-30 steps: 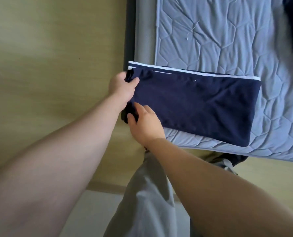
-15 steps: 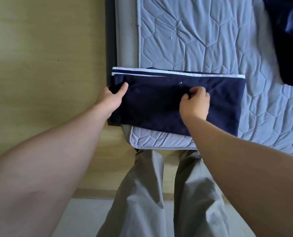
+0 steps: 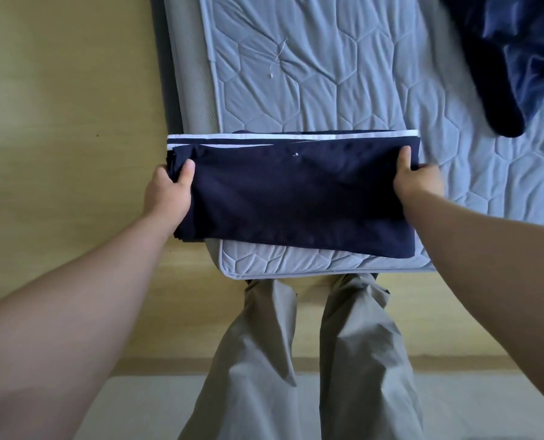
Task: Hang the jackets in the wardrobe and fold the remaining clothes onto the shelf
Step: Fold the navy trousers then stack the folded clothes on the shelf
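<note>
A navy garment with white stripes [image 3: 296, 198], folded into a long rectangle, lies across the near corner of the grey quilted mattress [image 3: 328, 74]. My left hand [image 3: 169, 188] grips its left end, thumb on top and fingers underneath. At the right end my right hand [image 3: 418, 182] holds the fabric the same way, thumb on top. The left end of the garment overhangs the mattress edge.
Another dark blue garment [image 3: 518, 58] lies crumpled at the mattress's far right. A wooden floor [image 3: 58, 122] runs along the left of the bed. My legs in grey trousers [image 3: 296, 360] stand against the bed's near edge, on a pale mat [image 3: 143, 408].
My right hand has slid from the middle of the folded garment to its right end and taken hold there. My left hand kept its grip on the left end.
</note>
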